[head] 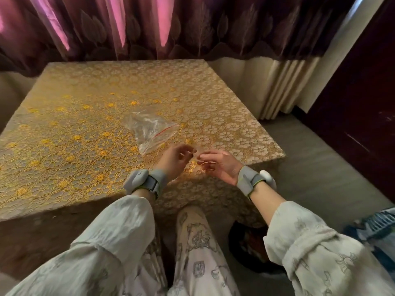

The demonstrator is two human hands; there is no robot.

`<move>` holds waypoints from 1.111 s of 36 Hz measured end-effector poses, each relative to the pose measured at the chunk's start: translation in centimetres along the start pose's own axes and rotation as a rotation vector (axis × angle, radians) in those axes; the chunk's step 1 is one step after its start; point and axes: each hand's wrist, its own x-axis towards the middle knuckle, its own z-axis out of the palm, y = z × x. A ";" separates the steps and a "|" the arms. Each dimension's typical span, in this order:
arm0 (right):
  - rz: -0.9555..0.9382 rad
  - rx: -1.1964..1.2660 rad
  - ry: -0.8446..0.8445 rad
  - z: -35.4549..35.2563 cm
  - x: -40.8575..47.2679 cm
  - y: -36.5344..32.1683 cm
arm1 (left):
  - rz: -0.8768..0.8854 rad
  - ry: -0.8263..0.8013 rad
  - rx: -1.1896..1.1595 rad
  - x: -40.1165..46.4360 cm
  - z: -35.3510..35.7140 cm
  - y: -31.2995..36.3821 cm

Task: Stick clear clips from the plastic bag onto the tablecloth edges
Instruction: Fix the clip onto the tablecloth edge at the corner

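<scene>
Near the lower centre of the frame, my left hand (175,159) and my right hand (215,162) meet above the near table corner. Fingers of both are curled toward each other, maybe around one clear clip, but I cannot tell; it is too transparent and blurred. Behind them, at the middle of the frame, lies the plastic bag (150,130), thin, crinkled, with a red zip line. I judge a clip is being prepared; next it must go to the tablecloth (85,116) edge, a glossy lace-patterned golden sheet.
</scene>
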 end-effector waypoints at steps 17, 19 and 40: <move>0.166 0.250 0.038 -4.5 -3.8 4.0 | 0.269 -0.100 0.393 -0.9 5.0 2.3; 0.158 0.258 0.018 -4.5 -4.0 4.1 | 0.282 -0.096 0.405 -0.9 5.4 2.6; -0.129 -0.410 0.451 -7.3 -3.6 5.9 | -0.110 -0.133 0.125 -2.1 9.4 5.7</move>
